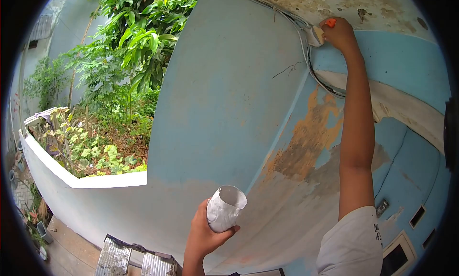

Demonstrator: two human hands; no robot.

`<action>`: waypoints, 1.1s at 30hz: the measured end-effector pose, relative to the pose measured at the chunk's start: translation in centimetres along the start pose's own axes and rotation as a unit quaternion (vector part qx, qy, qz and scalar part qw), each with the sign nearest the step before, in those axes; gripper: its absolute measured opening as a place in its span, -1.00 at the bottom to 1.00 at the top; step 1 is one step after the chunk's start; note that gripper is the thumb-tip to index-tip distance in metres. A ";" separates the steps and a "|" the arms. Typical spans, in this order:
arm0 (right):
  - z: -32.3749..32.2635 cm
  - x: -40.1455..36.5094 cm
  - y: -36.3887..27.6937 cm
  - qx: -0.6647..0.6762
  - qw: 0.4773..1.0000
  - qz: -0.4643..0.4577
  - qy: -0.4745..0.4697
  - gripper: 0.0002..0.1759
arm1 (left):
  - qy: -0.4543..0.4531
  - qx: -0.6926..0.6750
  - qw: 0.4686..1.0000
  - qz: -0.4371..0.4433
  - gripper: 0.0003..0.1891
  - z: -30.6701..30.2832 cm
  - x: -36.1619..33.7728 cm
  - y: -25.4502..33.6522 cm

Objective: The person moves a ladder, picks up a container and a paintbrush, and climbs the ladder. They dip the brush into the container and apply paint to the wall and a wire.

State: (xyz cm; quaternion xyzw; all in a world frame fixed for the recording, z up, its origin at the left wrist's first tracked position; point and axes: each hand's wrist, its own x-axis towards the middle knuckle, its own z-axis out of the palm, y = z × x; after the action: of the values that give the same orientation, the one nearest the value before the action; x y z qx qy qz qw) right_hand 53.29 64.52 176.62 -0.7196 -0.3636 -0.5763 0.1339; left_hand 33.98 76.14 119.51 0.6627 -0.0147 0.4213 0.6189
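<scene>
In the lower middle, my left hand is wrapped round a white cup with an uneven rim and a lumpy, smeared outside. The cup tilts slightly, and its inner wall looks greyish; its bottom is out of sight. My right hand is raised high to the corner where the wall meets the ceiling. Its fingers close on a tool with an orange handle; the tool's working end is mostly hidden. Close by the fingers is a pale, box-like piece among the grey cables.
The blue wall has a bare brown patch of peeled paint. Overhead, the ceiling is stained and flaking. A white ledge borders the plants at left. Corrugated sheets stand at the bottom.
</scene>
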 end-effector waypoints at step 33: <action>1.1 -0.9 -1.6 -0.048 0.997 -0.001 -0.059 -0.78 | 0.001 0.009 1.000 -0.005 0.01 -0.2 0.3 -0.3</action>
State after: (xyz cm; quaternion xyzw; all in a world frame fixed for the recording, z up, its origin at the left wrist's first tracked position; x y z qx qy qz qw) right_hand 53.00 65.95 175.08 -0.7577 -0.3438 -0.5494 0.0765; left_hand 34.23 76.47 119.40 0.6680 -0.0068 0.4195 0.6146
